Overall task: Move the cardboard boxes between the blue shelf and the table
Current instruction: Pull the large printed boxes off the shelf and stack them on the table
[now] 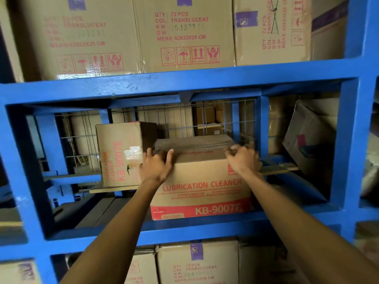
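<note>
Box (202, 181) on blue shelf (184, 83), both hands' grip seemingly at top corners

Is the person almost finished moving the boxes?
Hard to tell; no table is in view, so nothing shows as done. In hand: the left hand and right hand grip the top edge of the Lubrication Cleaner box, which sits at the front of the blue shelf. Left: another KB-9007E box stands behind it, to the left.
</note>
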